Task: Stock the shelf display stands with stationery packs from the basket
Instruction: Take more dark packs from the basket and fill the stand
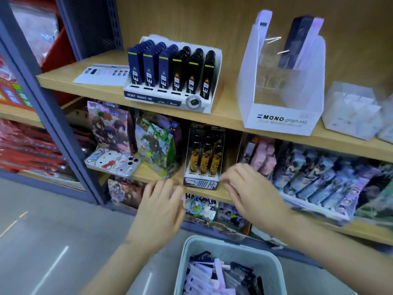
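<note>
From your head camera, your left hand point(158, 209) is raised in front of the middle wooden shelf point(225, 195). Its fingers are straight, slightly spread, and hold nothing. Your right hand point(252, 193) is level with it, well apart to the right. Its fingers are bent and point left, but motion blur hides whether they pinch anything.

Between the two hands, on the shelf edge, stands a black cardboard display box of black-and-gold pens point(203, 159). Your right fingertips are just beside its lower right corner, and your left fingertips are near its lower left.

The pale blue-grey plastic basket point(192, 244) sits below and between your forearms, at the bottom of the view. Inside it lies a loose heap of lilac and dark navy stationery packs point(214, 273), beneath both hands and touched by neither.

On the top wooden shelf, well above your hands, stands a frosted clear plastic display stand printed "MONO graph MG" point(280, 118). A few tall navy and lilac packs point(297, 39) lean at its back right. To its left is a white cardboard tray of navy and black lead cases point(170, 71).
</note>
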`<state>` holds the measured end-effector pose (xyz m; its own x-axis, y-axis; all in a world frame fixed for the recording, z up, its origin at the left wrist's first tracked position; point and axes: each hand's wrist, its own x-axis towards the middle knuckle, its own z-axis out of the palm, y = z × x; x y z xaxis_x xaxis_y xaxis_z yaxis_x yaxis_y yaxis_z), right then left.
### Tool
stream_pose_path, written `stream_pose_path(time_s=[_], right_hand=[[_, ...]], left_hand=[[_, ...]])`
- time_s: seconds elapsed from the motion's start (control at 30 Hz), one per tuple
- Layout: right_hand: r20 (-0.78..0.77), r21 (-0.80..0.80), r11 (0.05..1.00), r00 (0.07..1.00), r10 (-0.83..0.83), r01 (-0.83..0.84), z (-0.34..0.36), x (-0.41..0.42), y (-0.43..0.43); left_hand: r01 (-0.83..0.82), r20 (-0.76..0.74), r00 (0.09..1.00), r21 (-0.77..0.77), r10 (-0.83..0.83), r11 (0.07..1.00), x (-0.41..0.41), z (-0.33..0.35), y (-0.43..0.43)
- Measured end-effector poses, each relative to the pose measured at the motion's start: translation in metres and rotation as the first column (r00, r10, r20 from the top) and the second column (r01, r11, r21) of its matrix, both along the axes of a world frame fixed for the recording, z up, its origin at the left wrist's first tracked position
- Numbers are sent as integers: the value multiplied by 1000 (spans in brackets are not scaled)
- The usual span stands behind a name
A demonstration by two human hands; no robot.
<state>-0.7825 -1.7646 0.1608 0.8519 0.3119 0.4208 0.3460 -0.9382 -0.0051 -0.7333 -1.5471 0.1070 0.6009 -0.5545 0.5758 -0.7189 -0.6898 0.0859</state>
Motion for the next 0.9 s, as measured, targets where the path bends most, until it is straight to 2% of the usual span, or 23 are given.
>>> stream_pose_path(time_s=[0.17,0.23,0.33,0.47,0.63,0.67,0.77,0.83,0.9], right_hand=[[-379,79,988,920,-95,134,-109,-47,-14],[-585,129,961,801,-126,245,-152,-61,-18],[-788,121,924,601,-134,364,-214,-84,-19],[-888,152,894,455,-63,421,-262,-103,-8],[-928,248,785,373,23,568,-292,-109,26],[-928,240,776,372,7,583,-296,-107,31],[-891,208,770,442,-106,604,-302,-94,37],[-868,171,793,471,-159,584,-304,-83,35],[-876,147,832,462,-142,535,-305,-71,35]], left_hand=[[8,-289,957,118,27,993,-28,-96,4],[9,-429,901,148,56,989,-37,-130,3],[-30,-663,738,153,125,988,-50,-171,-2],[-95,-862,480,135,164,986,-68,-206,-12],[-273,-949,283,63,143,960,-86,-216,-26],[-293,-958,253,58,136,954,-88,-215,-28],[-339,-976,177,60,126,939,-90,-214,-29],[-357,-976,171,69,138,932,-89,-216,-30],[-376,-975,184,51,128,925,-90,-217,-30]])
